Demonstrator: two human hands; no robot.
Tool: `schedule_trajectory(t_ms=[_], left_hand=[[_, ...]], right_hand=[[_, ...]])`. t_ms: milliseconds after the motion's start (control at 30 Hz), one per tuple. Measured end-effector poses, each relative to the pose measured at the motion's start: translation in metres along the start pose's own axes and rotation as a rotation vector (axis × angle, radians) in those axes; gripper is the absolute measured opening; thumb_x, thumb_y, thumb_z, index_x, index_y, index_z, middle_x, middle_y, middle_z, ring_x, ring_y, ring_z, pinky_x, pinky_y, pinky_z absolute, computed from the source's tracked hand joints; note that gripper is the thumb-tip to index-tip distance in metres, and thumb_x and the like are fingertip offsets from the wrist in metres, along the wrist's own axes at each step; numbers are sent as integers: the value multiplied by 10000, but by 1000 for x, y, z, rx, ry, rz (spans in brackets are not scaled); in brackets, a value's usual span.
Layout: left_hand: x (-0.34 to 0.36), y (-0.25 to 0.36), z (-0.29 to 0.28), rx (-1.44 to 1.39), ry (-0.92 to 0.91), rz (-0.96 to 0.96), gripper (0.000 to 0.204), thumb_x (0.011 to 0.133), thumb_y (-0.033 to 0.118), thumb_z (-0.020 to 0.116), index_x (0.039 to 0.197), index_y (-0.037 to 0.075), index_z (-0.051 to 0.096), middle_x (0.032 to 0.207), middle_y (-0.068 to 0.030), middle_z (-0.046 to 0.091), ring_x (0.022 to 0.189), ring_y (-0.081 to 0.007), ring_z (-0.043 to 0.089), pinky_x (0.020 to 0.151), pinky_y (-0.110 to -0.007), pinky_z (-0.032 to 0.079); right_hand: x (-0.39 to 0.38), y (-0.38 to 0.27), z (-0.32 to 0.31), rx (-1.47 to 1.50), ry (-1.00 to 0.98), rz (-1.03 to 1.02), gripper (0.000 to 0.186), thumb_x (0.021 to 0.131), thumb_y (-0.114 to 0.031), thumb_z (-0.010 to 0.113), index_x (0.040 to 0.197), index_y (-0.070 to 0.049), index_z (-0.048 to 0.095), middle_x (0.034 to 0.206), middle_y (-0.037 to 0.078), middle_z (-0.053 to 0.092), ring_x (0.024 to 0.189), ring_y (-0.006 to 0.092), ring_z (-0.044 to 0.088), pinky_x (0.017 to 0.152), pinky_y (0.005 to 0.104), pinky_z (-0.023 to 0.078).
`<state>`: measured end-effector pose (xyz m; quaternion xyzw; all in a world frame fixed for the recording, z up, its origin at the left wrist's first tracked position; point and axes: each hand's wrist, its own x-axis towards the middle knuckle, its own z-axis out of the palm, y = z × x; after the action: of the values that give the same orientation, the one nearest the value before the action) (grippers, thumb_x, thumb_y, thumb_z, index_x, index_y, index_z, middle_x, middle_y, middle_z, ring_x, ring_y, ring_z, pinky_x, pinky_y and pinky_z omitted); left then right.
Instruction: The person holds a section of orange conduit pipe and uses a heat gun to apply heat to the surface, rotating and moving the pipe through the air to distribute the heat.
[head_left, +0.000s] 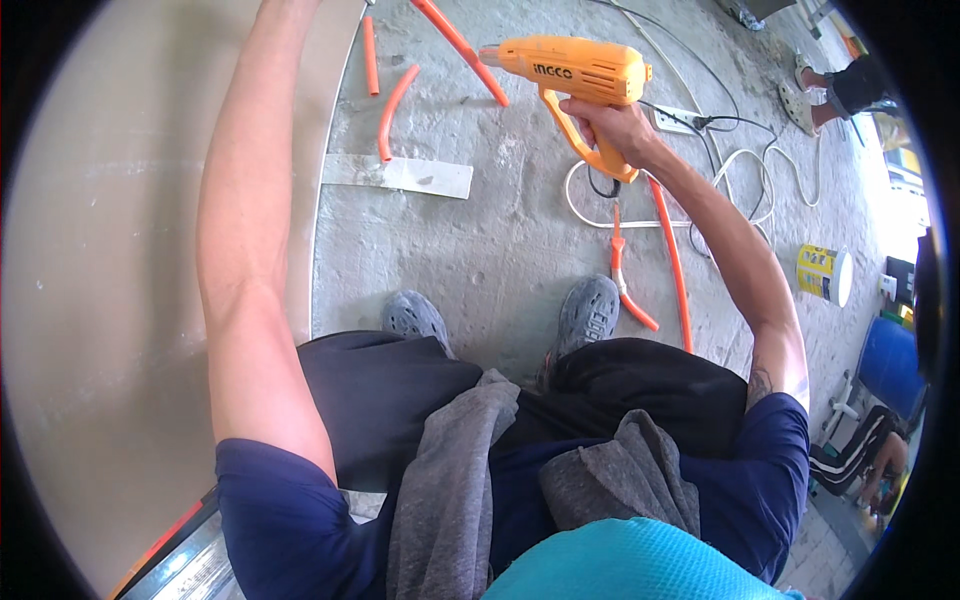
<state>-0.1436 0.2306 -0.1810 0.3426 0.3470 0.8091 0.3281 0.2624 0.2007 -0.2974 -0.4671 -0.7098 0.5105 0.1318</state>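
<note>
My right hand [622, 132] is closed round the handle of a yellow heat gun [580, 68]. The gun's metal nozzle points left and overlaps a long orange pipe [462, 50] in the picture; whether they touch I cannot tell. My left forearm stretches up past the top edge, so the left hand itself is hidden. Near that arm, a short straight orange pipe [371, 55] and a bent orange pipe [394, 112] lie on the concrete floor. The bent one reaches down to a pale flat strip [425, 178].
A big beige panel [130, 250] fills the left side. Right of centre lie an orange tube with a pale joint [618, 275], another orange pipe [672, 265], a white power strip [676, 121] and looping cables. Farther right are a yellow-white bucket [825, 275], other people and a blue chair [890, 365].
</note>
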Motion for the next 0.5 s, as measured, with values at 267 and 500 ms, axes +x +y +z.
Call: schedule_trajectory(t_ms=[267,500], left_hand=[[-12,-2,15,17,-19,-6,461,1114,464,352,1182,50,543,858,-31,517,779,-164,529,781,-344,521],[-12,-2,23,-33,-64,-13,465,1111,474,340,1169,58,539,840,-20,510,754,-158,520,775,-339,522]], right_hand=[[6,-30,-5,15,-8,-165,194,956,-223,722,1008,-37,711,665,-7,606,539,64,540,530,241,479],[15,-50,-3,8,28,-234,197,954,-222,726,1020,-36,721,671,-4,618,539,60,543,535,245,489]])
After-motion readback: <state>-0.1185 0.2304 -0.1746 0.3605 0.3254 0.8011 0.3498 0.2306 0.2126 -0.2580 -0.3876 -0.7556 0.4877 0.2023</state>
